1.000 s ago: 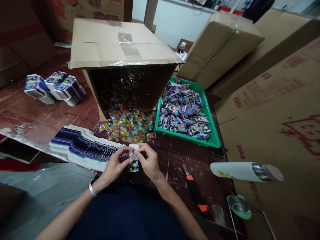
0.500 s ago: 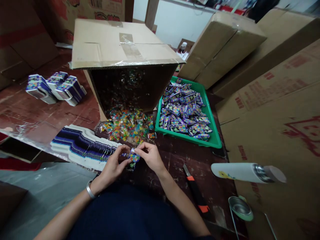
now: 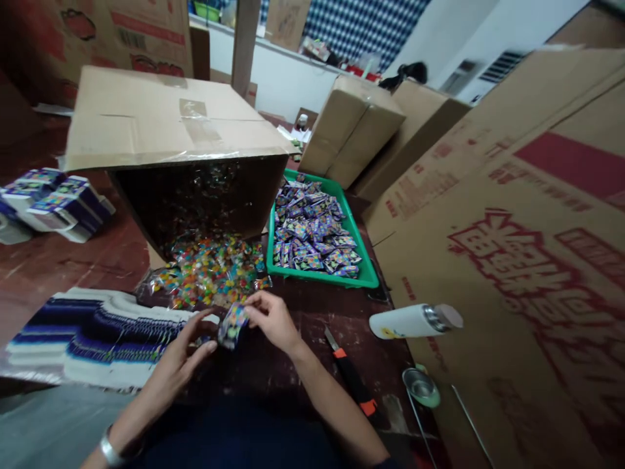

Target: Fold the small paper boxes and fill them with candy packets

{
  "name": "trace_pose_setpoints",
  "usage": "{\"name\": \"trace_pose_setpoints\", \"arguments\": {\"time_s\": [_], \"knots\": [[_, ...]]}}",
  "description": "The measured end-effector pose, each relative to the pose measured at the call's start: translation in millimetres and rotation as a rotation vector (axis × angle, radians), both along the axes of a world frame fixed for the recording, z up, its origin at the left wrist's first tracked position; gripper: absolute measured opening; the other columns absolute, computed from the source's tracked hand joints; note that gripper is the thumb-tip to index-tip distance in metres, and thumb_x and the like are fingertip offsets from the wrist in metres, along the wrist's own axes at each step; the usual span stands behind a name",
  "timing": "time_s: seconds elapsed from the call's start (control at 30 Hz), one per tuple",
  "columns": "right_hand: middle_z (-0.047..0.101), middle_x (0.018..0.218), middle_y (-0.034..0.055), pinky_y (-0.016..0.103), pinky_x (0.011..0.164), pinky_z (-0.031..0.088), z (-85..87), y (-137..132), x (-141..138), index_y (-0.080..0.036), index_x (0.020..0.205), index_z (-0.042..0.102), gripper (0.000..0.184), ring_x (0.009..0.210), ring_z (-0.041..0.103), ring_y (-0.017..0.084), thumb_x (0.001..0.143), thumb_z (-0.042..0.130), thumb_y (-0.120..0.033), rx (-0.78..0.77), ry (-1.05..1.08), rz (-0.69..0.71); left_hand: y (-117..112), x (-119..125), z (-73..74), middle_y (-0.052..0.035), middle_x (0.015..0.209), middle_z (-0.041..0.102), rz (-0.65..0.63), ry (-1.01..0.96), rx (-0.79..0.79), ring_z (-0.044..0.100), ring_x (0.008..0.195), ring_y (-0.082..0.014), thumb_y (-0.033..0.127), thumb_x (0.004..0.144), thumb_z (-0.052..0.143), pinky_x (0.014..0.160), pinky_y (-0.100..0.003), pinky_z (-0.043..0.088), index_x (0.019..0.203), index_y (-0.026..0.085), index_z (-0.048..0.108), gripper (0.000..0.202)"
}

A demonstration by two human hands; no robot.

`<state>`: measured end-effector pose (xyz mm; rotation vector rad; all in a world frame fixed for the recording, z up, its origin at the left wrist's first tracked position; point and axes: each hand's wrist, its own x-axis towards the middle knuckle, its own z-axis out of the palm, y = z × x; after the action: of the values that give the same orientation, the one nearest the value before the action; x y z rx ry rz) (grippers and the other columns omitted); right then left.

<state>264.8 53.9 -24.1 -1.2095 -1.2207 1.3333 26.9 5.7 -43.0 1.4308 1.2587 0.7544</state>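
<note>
My right hand [image 3: 269, 318] pinches a small purple printed packet [image 3: 232, 326] just above the dark table. My left hand [image 3: 181, 355] sits just left of the packet with its fingers spread and its fingertips close to it. A row of flat purple-and-white box blanks [image 3: 92, 332] lies fanned out under and left of my left hand. Ahead of my hands, a heap of clear bags of coloured candy [image 3: 209, 270] spills from a big cardboard box [image 3: 161, 127] lying on its side. A green tray [image 3: 362, 279] to the right holds several purple packets.
An orange-handled cutter [image 3: 352, 378] lies right of my right arm. A white bottle [image 3: 413, 320] lies on its side beside a small metal cup [image 3: 420, 385]. Stacks of purple boxes [image 3: 53, 205] stand at far left. Large cardboard cartons [image 3: 512, 260] wall the right side.
The view has swung right and up. My left hand has let go of the packet and opened; my right hand keeps hold of it and has turned it.
</note>
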Motion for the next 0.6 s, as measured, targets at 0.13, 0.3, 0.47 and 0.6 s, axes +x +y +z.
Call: {"name": "trace_pose_setpoints", "arguments": {"time_s": [0.13, 0.3, 0.47, 0.6], "knots": [[0.069, 0.086, -0.0009, 0.024, 0.068, 0.059, 18.6, 42.7, 53.3, -0.022, 0.097, 0.06, 0.035, 0.07, 0.069, 0.012, 0.086, 0.066, -0.055, 0.116, 0.105, -0.359, 5.2, -28.4, -19.6, -0.0127, 0.117, 0.067, -0.024, 0.46, 0.226, 0.062, 0.114, -0.0351, 0.048, 0.085, 0.065, 0.097, -0.049, 0.051, 0.136, 0.022, 0.052, 0.059], [0.073, 0.098, 0.0055, 0.027, 0.067, 0.061, 29.5, 55.4, 70.4, -0.021, 0.111, 0.059, 0.049, 0.081, 0.074, 0.018, 0.077, 0.077, -0.053, 0.013, 0.235, -0.322, -1.1, -39.4, -36.1, -0.0129, 0.113, 0.065, -0.082, 0.789, 0.3, 0.06, 0.112, -0.036, 0.036, 0.087, 0.061, 0.091, -0.045, 0.053, 0.135, 0.019, 0.054, 0.051], [0.072, 0.079, 0.0039, 0.026, 0.058, 0.057, -15.6, 24.3, 14.0, -0.017, 0.096, 0.067, 0.035, 0.064, 0.069, 0.016, 0.082, 0.071, -0.049, -0.116, -0.058, 0.041, -5.1, -29.5, -20.2, -0.0139, 0.118, 0.061, -0.084, 0.922, 0.226, 0.056, 0.115, -0.0348, 0.033, 0.086, 0.065, 0.089, -0.041, 0.052, 0.142, 0.017, 0.045, 0.061], [0.073, 0.09, 0.0062, 0.033, 0.074, 0.055, -38.0, 2.5, -35.0, -0.02, 0.103, 0.073, 0.02, 0.082, 0.07, 0.021, 0.091, 0.061, -0.03, 0.028, -0.508, 0.259, -4.4, -28.4, -14.1, -0.0153, 0.118, 0.06, -0.076, 0.94, 0.21, 0.055, 0.114, -0.0342, 0.03, 0.084, 0.071, 0.09, -0.042, 0.051, 0.137, 0.015, 0.048, 0.06]]}}
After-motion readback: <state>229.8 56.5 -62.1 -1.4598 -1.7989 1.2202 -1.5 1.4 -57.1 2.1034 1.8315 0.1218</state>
